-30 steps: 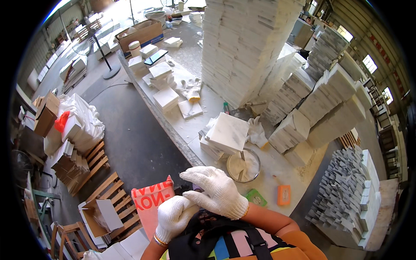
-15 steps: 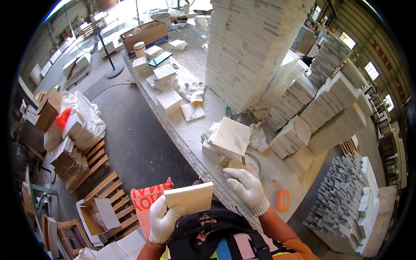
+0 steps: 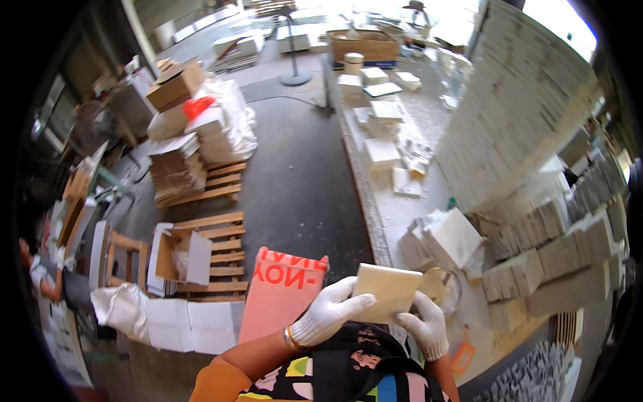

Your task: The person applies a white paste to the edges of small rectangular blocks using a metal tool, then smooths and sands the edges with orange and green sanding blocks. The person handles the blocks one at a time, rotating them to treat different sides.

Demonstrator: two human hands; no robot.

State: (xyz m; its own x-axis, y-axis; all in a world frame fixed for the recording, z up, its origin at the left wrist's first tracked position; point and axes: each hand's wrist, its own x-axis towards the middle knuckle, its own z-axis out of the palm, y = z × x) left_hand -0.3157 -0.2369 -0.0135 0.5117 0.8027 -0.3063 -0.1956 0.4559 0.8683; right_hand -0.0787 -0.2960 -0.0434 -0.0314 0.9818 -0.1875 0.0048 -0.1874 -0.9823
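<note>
A square cream-white stone tile is held tilted in front of my body. My left hand, in a white knit glove, grips its left side with the thumb lying across the face. My right hand, gloved the same way, grips the right edge and lower right corner. Just beyond the tile, on the worktable, lies a small pile of white tiles. A round container stands between that pile and my right hand, partly hidden. An orange block rests near my right wrist.
Tall stacked tiles rise on the table's right side. Farther along lie spare gloves, more tiles and a cardboard box. To the left are a red bag, an open carton, wooden pallets and another person.
My view has turned left, toward the pallets. My right hand, earlier apart from the tile beside the table pile, now grips its right edge. My left hand still holds the tile.
</note>
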